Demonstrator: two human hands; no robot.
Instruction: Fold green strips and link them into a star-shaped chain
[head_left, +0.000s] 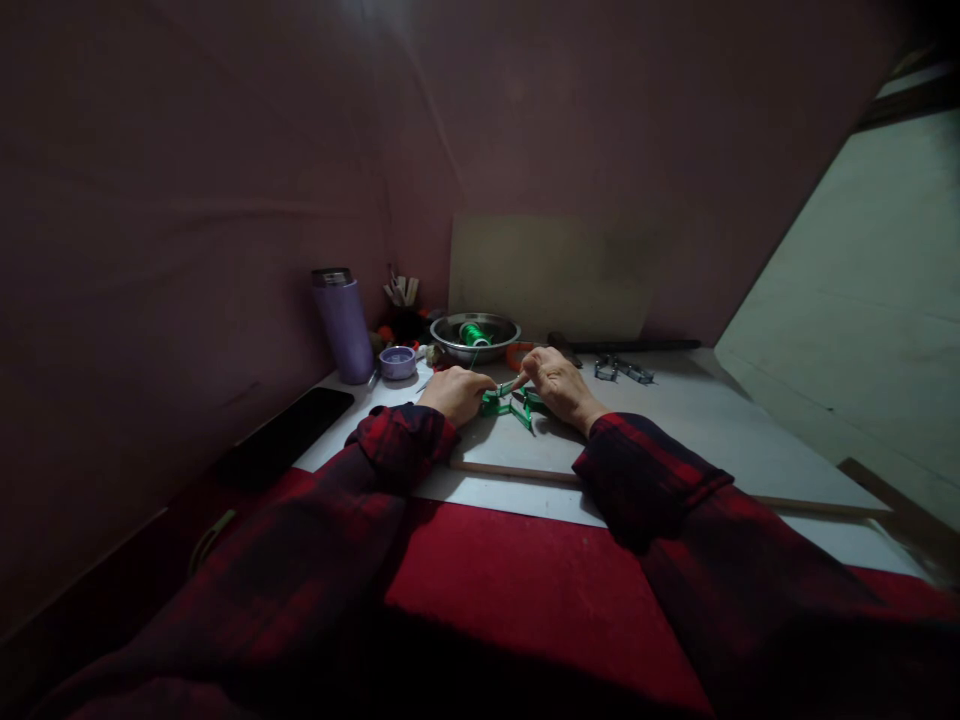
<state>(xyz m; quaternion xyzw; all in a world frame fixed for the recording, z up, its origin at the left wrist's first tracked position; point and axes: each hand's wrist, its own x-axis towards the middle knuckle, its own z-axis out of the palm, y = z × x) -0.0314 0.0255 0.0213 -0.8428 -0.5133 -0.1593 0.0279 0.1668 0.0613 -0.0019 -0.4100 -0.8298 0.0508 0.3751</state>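
A green ribbon piece (513, 404), folded into several loops, lies on a pale wooden board (517, 450). My left hand (456, 394) is closed beside it at the left, fingers curled against the ribbon. My right hand (559, 386) is closed on the ribbon's right side, its forefinger pointing left along a strip. Both sleeves are dark red plaid. A thin green strand runs from the loops up to a green ribbon spool (474, 333) lying in a metal bowl (450, 340) behind the hands.
A purple flask (342, 324) and a small purple lid (397, 361) stand at the back left, with a cup of tools (400, 296) behind. A black phone (289, 432) lies left. Metal clips (622, 370) lie right of my hands. Red cloth (525, 580) covers the near table.
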